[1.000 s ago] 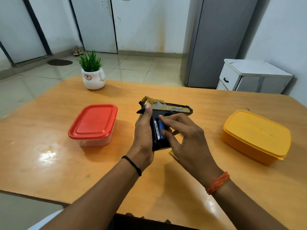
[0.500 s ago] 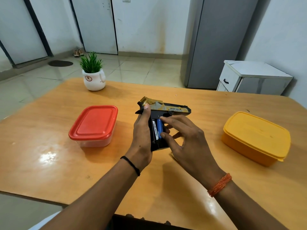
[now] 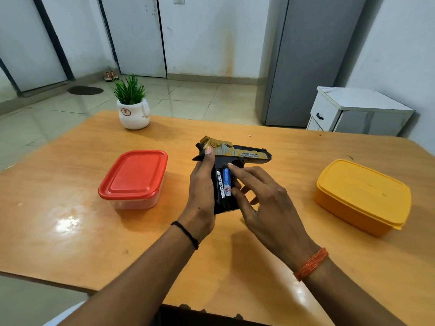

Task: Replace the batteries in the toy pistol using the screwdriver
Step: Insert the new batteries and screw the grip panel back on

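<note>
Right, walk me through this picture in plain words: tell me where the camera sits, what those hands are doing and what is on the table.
There is no machine here: a person works with two bare hands, and the single camera is worn on the head, looking forward and down.

The left hand holds the toy pistol by its handle, which is open and shows two batteries, a black one and a blue one, side by side. The right hand pinches the blue battery with forefinger and thumb.

On the wooden table stand a red-lidded container to the left, a yellow container to the right, and a small potted plant at the far edge. No screwdriver is in view.
</note>
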